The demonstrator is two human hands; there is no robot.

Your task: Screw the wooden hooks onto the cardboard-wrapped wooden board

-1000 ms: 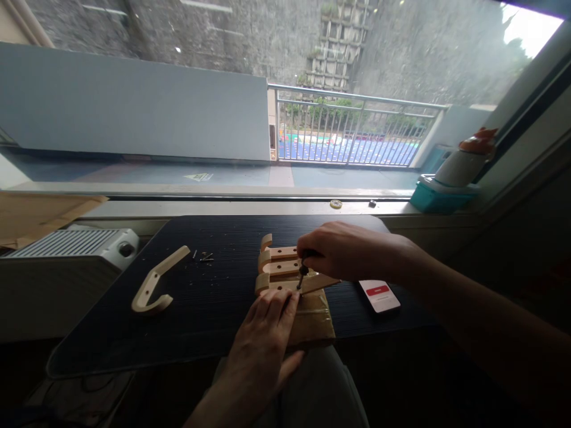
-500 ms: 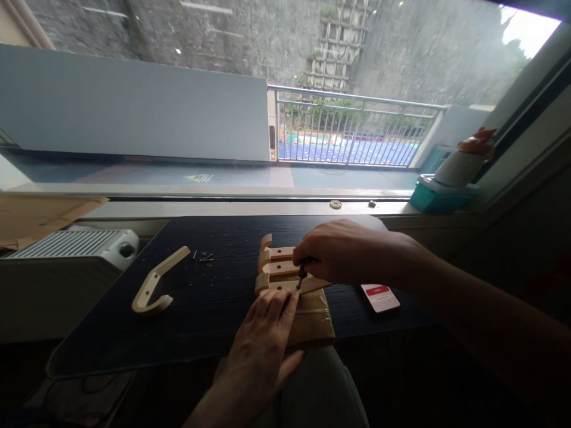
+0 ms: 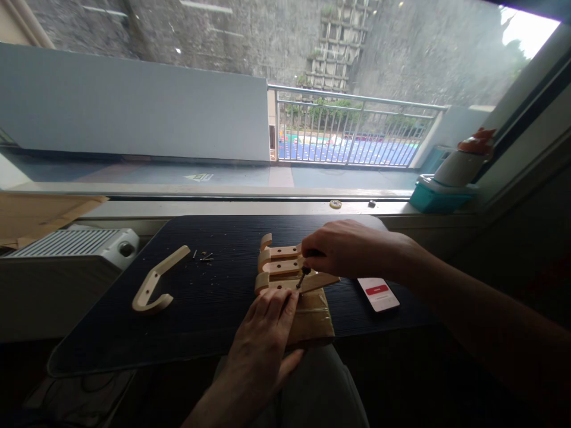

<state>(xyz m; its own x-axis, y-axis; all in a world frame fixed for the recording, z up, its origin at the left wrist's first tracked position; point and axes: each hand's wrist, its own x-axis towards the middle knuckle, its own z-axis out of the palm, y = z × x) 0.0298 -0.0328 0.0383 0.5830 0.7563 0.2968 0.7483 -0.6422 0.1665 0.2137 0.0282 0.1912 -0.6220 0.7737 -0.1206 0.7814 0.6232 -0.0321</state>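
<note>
My right hand (image 3: 341,251) is closed around the dark handle of a screwdriver (image 3: 304,275), whose shaft slants down to the nearest wooden hook (image 3: 321,280). Pressed together, the fingers of my left hand (image 3: 263,336) hold that hook down on a brown wooden block (image 3: 314,315), with the thumb by the block's near edge. The screwdriver's tip is right beside my left fingertips; any screw under it is too small to make out. Behind, more pale hooks (image 3: 285,252) with dark holes lie side by side across the block.
A loose wooden hook (image 3: 145,294) and several screws (image 3: 206,258) lie on the left of the dark table (image 3: 214,321). At right lies a phone (image 3: 379,295). A tape roll (image 3: 335,204) and a teal box (image 3: 439,195) are on the windowsill; a white radiator (image 3: 80,244) stands at left.
My right hand and the screwdriver handle have shifted slightly right, tilting the shaft and showing more of the hooks behind. My left hand has stayed in place.
</note>
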